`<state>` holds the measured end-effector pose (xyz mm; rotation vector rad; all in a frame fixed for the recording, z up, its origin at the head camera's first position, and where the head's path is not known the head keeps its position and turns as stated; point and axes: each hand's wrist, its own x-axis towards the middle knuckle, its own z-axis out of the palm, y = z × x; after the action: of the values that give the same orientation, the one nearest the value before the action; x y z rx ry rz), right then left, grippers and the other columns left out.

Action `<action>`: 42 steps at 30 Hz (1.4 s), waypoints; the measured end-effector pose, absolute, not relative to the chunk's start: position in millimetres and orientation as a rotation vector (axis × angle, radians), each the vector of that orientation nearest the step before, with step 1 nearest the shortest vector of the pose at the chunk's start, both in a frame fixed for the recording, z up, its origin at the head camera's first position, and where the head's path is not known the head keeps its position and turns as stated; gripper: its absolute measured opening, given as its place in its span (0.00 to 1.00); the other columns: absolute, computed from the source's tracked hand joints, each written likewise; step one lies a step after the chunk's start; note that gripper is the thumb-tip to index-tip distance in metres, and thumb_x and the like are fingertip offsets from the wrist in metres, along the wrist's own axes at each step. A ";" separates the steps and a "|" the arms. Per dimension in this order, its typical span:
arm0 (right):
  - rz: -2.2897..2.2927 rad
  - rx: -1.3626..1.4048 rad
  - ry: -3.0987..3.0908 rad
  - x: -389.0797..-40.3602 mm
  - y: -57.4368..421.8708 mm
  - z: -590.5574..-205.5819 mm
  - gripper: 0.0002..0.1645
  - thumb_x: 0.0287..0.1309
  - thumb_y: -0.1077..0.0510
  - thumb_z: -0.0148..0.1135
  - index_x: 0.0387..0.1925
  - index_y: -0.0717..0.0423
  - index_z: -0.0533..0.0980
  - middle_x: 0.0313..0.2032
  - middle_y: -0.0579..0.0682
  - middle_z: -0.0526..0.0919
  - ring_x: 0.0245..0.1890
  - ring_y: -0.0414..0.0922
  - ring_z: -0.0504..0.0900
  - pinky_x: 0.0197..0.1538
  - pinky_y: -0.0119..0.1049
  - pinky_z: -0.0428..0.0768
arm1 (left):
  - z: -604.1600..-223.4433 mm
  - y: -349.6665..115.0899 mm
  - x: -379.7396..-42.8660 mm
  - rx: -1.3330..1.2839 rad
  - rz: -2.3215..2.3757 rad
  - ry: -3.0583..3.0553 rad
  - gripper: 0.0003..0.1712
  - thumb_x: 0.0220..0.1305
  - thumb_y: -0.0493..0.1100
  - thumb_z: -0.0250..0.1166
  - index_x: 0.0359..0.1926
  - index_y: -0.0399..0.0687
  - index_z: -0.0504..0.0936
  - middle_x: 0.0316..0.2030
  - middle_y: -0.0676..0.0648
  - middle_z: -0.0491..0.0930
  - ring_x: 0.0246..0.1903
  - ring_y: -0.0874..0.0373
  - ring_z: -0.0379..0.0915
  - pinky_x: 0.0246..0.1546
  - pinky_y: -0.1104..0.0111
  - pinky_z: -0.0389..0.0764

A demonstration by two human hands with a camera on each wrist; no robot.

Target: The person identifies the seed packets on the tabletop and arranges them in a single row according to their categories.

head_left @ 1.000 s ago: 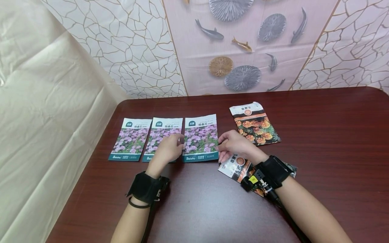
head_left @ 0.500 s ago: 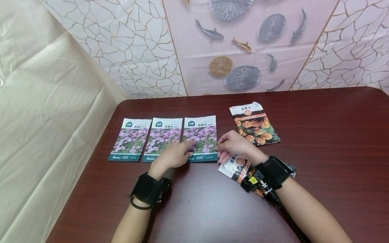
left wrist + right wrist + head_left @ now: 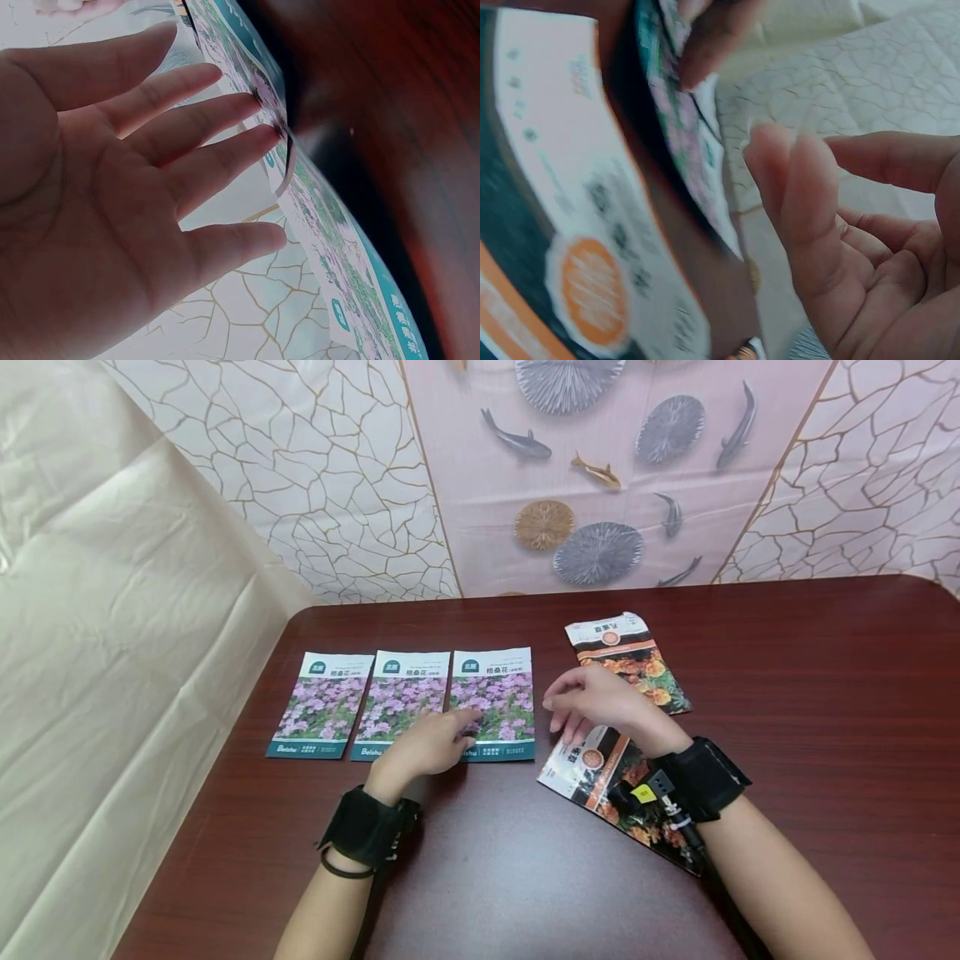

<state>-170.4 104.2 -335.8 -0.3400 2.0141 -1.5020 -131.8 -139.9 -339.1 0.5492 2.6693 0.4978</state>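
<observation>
Three seed packets with pink-purple flowers lie side by side on the table: a left packet (image 3: 318,710), a middle packet (image 3: 401,685) and a right packet (image 3: 495,693). My left hand (image 3: 427,743) reaches over the middle packet's lower part, its fingertips resting on the right packet. In the left wrist view the fingers of that hand (image 3: 120,180) are spread and nearly straight. My right hand (image 3: 600,706), loosely curled and holding nothing, hovers between two orange marigold packets: a far packet (image 3: 660,681), partly hidden by it, and a tilted near packet (image 3: 592,768).
The dark red-brown table (image 3: 465,877) has its back edge against a patterned wall hanging (image 3: 600,468). A cream cloth (image 3: 135,652) drapes along the left side. Black straps with cameras sit on both wrists.
My left hand has slid right onto the right packet, whose top edge has shifted slightly down and left. My right hand has come away from that packet's edge, moving right.
</observation>
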 end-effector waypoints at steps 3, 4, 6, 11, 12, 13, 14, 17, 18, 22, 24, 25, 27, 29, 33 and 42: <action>-1.521 -0.375 2.045 -170.2 111.6 -328.4 0.20 0.62 0.63 0.53 0.50 0.75 0.67 0.27 0.60 0.80 0.19 0.46 0.79 0.26 0.40 0.80 | -338.9 -139.5 -131.3 0.547 0.491 2.679 0.25 0.67 0.39 0.53 0.64 0.42 0.65 0.60 0.42 0.67 0.60 0.47 0.62 0.63 0.48 0.46; -1.527 -0.389 2.059 -169.9 114.1 -326.1 0.20 0.61 0.63 0.53 0.50 0.75 0.68 0.27 0.60 0.80 0.19 0.46 0.79 0.26 0.40 0.80 | -339.1 -139.3 -131.4 0.552 0.490 2.683 0.25 0.67 0.39 0.53 0.64 0.42 0.65 0.60 0.42 0.67 0.59 0.48 0.62 0.63 0.48 0.47; -1.528 -0.418 2.096 -168.7 118.8 -321.2 0.18 0.61 0.63 0.53 0.49 0.74 0.69 0.27 0.61 0.80 0.20 0.47 0.79 0.26 0.39 0.80 | -339.4 -138.6 -131.1 0.574 0.484 2.698 0.24 0.67 0.39 0.53 0.63 0.42 0.66 0.60 0.42 0.67 0.60 0.48 0.62 0.62 0.47 0.48; -1.490 -0.454 2.187 -166.3 129.4 -309.5 0.15 0.62 0.62 0.51 0.46 0.70 0.72 0.29 0.62 0.79 0.24 0.52 0.79 0.29 0.43 0.80 | -338.3 -134.2 -129.1 0.701 0.507 2.716 0.24 0.68 0.41 0.52 0.63 0.43 0.66 0.61 0.43 0.65 0.62 0.49 0.57 0.62 0.45 0.46; -1.484 -0.450 2.200 -166.4 131.3 -307.8 0.15 0.63 0.62 0.51 0.46 0.70 0.72 0.29 0.62 0.79 0.25 0.53 0.80 0.29 0.43 0.80 | -338.2 -133.0 -128.4 0.734 0.517 2.711 0.24 0.68 0.42 0.52 0.64 0.43 0.65 0.62 0.43 0.65 0.63 0.49 0.56 0.62 0.45 0.45; -1.479 -0.445 2.212 -166.7 133.1 -306.3 0.15 0.63 0.61 0.52 0.46 0.69 0.72 0.29 0.61 0.80 0.25 0.53 0.80 0.29 0.43 0.79 | -337.7 -131.6 -127.5 0.770 0.527 2.705 0.24 0.68 0.42 0.51 0.64 0.44 0.65 0.62 0.43 0.64 0.63 0.49 0.55 0.62 0.45 0.44; -1.479 -0.443 2.223 -167.1 134.7 -305.0 0.15 0.62 0.61 0.53 0.46 0.69 0.72 0.29 0.60 0.80 0.24 0.52 0.80 0.29 0.43 0.79 | -337.7 -130.4 -126.7 0.805 0.534 2.698 0.24 0.69 0.43 0.51 0.64 0.44 0.64 0.63 0.42 0.63 0.64 0.49 0.54 0.62 0.44 0.44; -1.481 -0.422 2.253 -168.9 139.0 -302.2 0.17 0.62 0.60 0.54 0.48 0.70 0.71 0.29 0.59 0.81 0.23 0.51 0.80 0.28 0.42 0.80 | -336.6 -126.6 -123.6 0.884 0.560 2.675 0.25 0.69 0.44 0.50 0.65 0.43 0.64 0.64 0.41 0.60 0.65 0.48 0.51 0.62 0.44 0.42; -1.475 -0.419 2.273 -169.5 140.4 -301.6 0.18 0.61 0.60 0.55 0.48 0.70 0.72 0.29 0.59 0.81 0.23 0.50 0.81 0.28 0.42 0.80 | -336.0 -125.4 -122.4 0.902 0.569 2.668 0.25 0.69 0.45 0.50 0.65 0.43 0.63 0.64 0.41 0.59 0.65 0.48 0.50 0.62 0.44 0.42; -1.445 -0.413 2.318 -171.7 145.8 -301.0 0.18 0.62 0.60 0.55 0.48 0.71 0.72 0.30 0.59 0.82 0.24 0.50 0.81 0.30 0.45 0.80 | -332.6 -120.1 -116.9 0.959 0.583 2.640 0.27 0.68 0.45 0.51 0.65 0.42 0.62 0.65 0.41 0.58 0.66 0.48 0.47 0.62 0.45 0.40; -1.418 -0.417 2.336 -172.8 148.2 -301.3 0.18 0.62 0.61 0.54 0.49 0.72 0.72 0.31 0.61 0.82 0.25 0.51 0.81 0.31 0.46 0.80 | -329.8 -117.2 -113.6 0.986 0.573 2.628 0.27 0.68 0.46 0.52 0.65 0.42 0.62 0.65 0.41 0.58 0.67 0.48 0.46 0.63 0.46 0.40; -1.394 -0.421 2.353 -173.3 149.2 -301.6 0.19 0.63 0.60 0.54 0.49 0.71 0.72 0.32 0.61 0.82 0.27 0.51 0.81 0.33 0.46 0.80 | -328.4 -115.6 -111.9 1.001 0.565 2.623 0.27 0.68 0.46 0.52 0.65 0.42 0.63 0.65 0.41 0.58 0.67 0.49 0.45 0.63 0.46 0.40; -1.333 -0.434 2.395 -174.2 150.9 -302.4 0.20 0.63 0.58 0.53 0.50 0.71 0.72 0.35 0.62 0.81 0.31 0.52 0.81 0.36 0.45 0.79 | -325.5 -112.6 -108.6 1.024 0.552 2.609 0.27 0.68 0.47 0.52 0.65 0.43 0.63 0.65 0.42 0.59 0.67 0.49 0.44 0.63 0.46 0.40; -1.261 -0.447 2.438 -175.0 152.1 -303.6 0.21 0.63 0.56 0.53 0.51 0.68 0.72 0.39 0.61 0.80 0.36 0.53 0.79 0.40 0.45 0.77 | -323.3 -109.9 -105.5 1.046 0.535 2.592 0.27 0.68 0.48 0.51 0.65 0.44 0.63 0.65 0.42 0.59 0.67 0.49 0.44 0.63 0.47 0.40; -1.114 -0.507 2.506 -176.8 153.9 -308.8 0.23 0.63 0.54 0.53 0.54 0.66 0.70 0.48 0.61 0.77 0.46 0.53 0.75 0.46 0.47 0.73 | -322.9 -105.4 -101.9 1.095 0.523 2.561 0.27 0.68 0.48 0.52 0.65 0.45 0.63 0.65 0.42 0.58 0.67 0.49 0.45 0.63 0.48 0.39; -0.972 -0.610 2.464 -181.0 155.4 -322.0 0.28 0.64 0.53 0.52 0.60 0.66 0.65 0.57 0.64 0.69 0.52 0.56 0.73 0.49 0.50 0.73 | -323.7 -96.5 -95.4 1.160 0.398 2.526 0.28 0.68 0.47 0.52 0.66 0.47 0.62 0.66 0.45 0.58 0.66 0.52 0.46 0.62 0.46 0.42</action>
<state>-181.0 155.4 -322.0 -0.6102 2.4638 -0.9725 -95.4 -96.5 -323.7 1.1599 2.5263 0.3980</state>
